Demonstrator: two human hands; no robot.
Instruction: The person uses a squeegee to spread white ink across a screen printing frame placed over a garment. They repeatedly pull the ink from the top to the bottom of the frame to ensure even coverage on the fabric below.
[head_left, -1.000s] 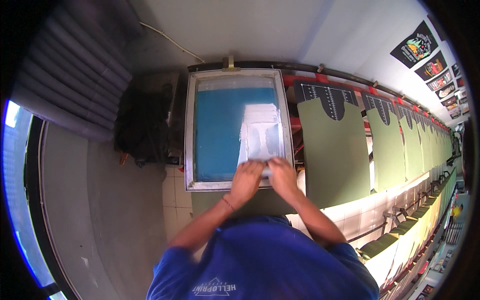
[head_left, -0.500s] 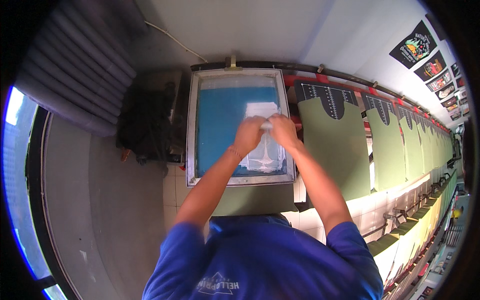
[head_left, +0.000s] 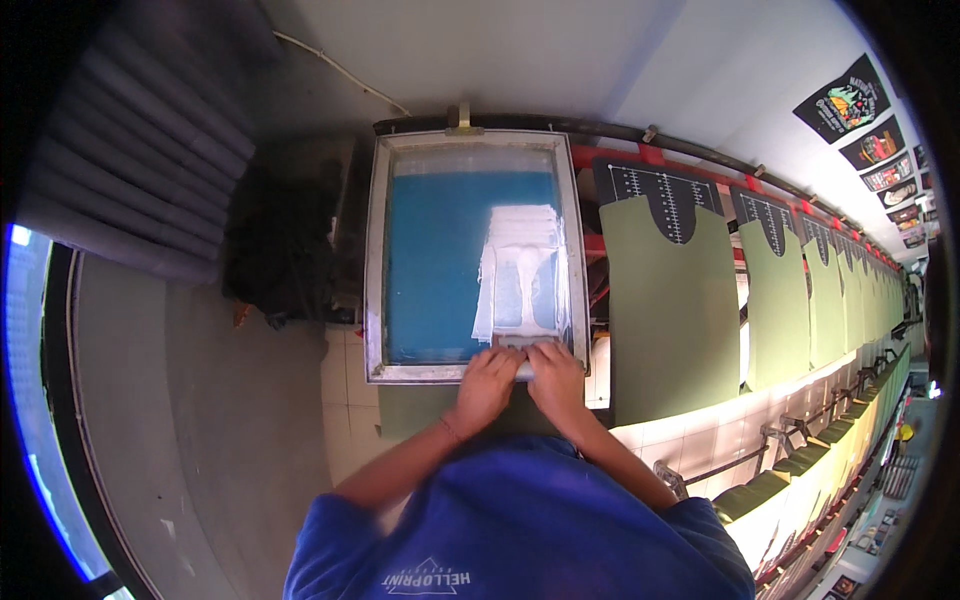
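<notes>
Both bare hands pressed together, reaching toward 12 o'clock.
Left hand [head_left: 487, 384] and right hand [head_left: 556, 376] sit side by side, touching, fingers curled downward in a closed grip; forearms converge from 6 o'clock.

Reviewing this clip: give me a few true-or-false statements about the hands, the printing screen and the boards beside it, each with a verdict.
1. Both hands are at the near edge of the screen frame. True: the left hand and right hand sit side by side there, on a squeegee.
2. The screen mesh is red. False: it is blue, with a whitish patch on its right part.
3. A row of green boards runs off to the person's right. True.
4. The left hand rests on a green board. False: it is at the frame with the right hand.
5. The person wears a blue shirt. True.
</notes>
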